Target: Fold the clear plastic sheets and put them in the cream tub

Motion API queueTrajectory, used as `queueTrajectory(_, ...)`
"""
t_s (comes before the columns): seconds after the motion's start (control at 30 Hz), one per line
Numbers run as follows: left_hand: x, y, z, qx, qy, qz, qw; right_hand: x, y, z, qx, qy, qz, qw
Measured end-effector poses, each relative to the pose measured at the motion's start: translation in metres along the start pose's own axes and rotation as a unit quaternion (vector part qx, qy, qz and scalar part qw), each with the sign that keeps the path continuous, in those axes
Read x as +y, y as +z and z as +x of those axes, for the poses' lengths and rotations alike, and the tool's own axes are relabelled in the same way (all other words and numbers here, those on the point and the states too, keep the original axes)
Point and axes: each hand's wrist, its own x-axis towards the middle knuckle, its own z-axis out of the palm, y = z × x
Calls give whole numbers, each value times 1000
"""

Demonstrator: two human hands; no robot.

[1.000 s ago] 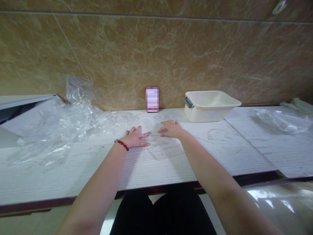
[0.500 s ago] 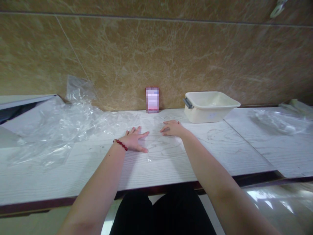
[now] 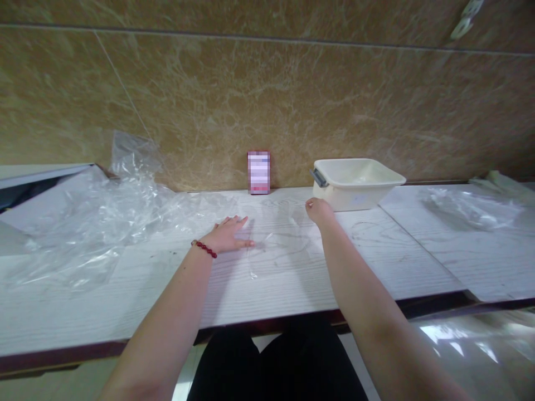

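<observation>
A flat, clear plastic bag (image 3: pixel 278 250) lies on the white wood-grain table between my hands, its outline faint. My left hand (image 3: pixel 228 235), with a red bead bracelet at the wrist, rests open on the table, fingers spread and thumb at the bag's left edge. At the bag's far right side, my right hand (image 3: pixel 320 210) is closed, fingertips pinched together on the thin plastic. It is just in front of the cream plastic tub (image 3: pixel 355 195), which has a grey clip handle. The pinched edge itself is mostly hidden by the fingers.
A phone (image 3: pixel 259 172) with a blurred screen leans against the brown marbled wall. Crumpled clear plastic (image 3: pixel 125 206) covers the left of the table beside a white box (image 3: pixel 45 209). More clear plastic (image 3: pixel 476 209) lies at the far right. The table's front edge is by my legs.
My right hand has moved right toward the tub, and its fingers have gone from spread to pinched. My left hand stays put with its fingers shifted slightly. The view has tilted a little.
</observation>
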Motion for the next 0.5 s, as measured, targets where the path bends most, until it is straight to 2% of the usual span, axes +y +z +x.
queueTrajectory(0.1, 3, 2, 4, 83, 7, -4, 997, 4, 5, 3, -53, 20, -31, 998)
queueTrajectory(0.2, 6, 4, 6, 134, 33, 6, 990, 2, 13, 5, -59, 15, -19, 998)
queueTrajectory(0.33, 10, 5, 7, 177, 74, 7, 981, -2, 19, 4, -50, 27, 8, 998)
queueTrajectory(0.5, 16, 7, 8, 206, 107, -1, 973, -9, 13, 1, -35, 10, 25, 999)
